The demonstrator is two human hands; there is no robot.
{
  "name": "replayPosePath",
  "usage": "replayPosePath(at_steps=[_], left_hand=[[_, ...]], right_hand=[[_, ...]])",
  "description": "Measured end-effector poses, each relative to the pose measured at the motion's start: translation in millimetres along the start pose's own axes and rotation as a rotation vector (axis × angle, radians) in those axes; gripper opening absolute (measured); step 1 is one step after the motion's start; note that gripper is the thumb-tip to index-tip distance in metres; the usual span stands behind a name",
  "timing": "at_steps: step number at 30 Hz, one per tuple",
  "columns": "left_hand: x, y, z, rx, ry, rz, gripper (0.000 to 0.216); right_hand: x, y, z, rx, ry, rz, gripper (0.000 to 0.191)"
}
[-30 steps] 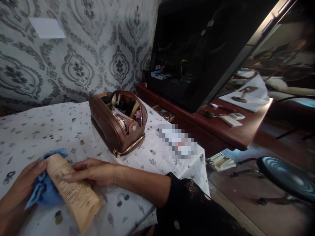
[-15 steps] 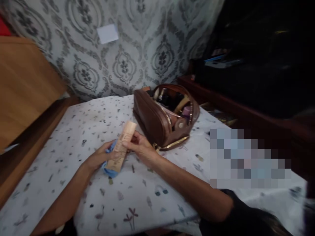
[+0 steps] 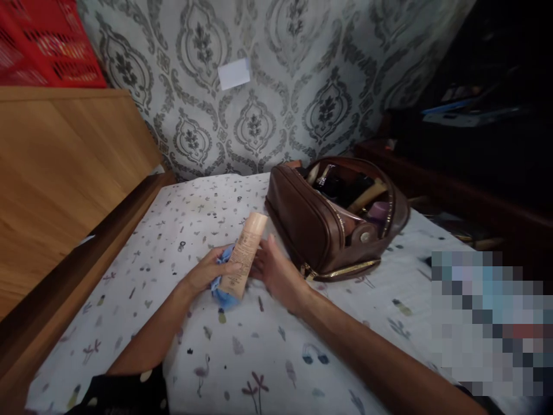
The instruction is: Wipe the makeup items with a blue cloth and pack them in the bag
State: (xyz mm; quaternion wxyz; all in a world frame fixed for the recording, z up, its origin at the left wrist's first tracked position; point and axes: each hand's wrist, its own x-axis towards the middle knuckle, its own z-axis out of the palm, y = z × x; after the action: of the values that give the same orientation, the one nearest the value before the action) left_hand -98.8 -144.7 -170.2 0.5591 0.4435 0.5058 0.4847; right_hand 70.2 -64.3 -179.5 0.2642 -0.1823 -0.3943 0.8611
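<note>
My left hand [image 3: 209, 272] is closed around a beige cosmetic tube [image 3: 242, 259] with small printed text, its thumb across the front. The tube tilts, its cap end up and to the right. A crumpled blue cloth [image 3: 227, 297] is bunched behind the tube in the same hand. Just right of the tube is my right hand [image 3: 280, 274], its thumb raised and fingers apart. Its fingertips are partly hidden behind the tube, and I cannot tell if they touch it. Beyond it stands a brown cosmetic bag [image 3: 302, 216], unzipped, with bottles and other items inside.
A patterned white sheet [image 3: 173, 357] covers the surface. At left is a wooden panel [image 3: 64, 190] with a red plastic basket [image 3: 56, 46] above. Patterned wallpaper with a white card [image 3: 234, 74] is behind. A blurred-out patch [image 3: 484, 323] lies at right.
The view has swung left, so everything sits further right and more of the red basket shows. My right thumb has come off the tube, while my left hand keeps hold of it.
</note>
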Motion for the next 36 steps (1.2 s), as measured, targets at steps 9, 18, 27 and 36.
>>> replayPosePath(at_steps=[9, 18, 27, 36], left_hand=[[4, -2, 13, 0.456, 0.152, 0.344, 0.044], [-3, -3, 33, 1.108, 0.695, 0.778, 0.034], [-6, 5, 52, 0.819, 0.385, 0.205, 0.037], [2, -1, 40, 0.339, 0.207, 0.111, 0.041]], right_hand=[[-3, 12, 5, 0.120, -0.132, 0.233, 0.056], [1, 9, -3, 0.220, 0.005, 0.040, 0.036], [3, 4, -4, 0.248, 0.067, -0.066, 0.037], [10, 6, -14, 0.076, 0.196, -0.197, 0.050]])
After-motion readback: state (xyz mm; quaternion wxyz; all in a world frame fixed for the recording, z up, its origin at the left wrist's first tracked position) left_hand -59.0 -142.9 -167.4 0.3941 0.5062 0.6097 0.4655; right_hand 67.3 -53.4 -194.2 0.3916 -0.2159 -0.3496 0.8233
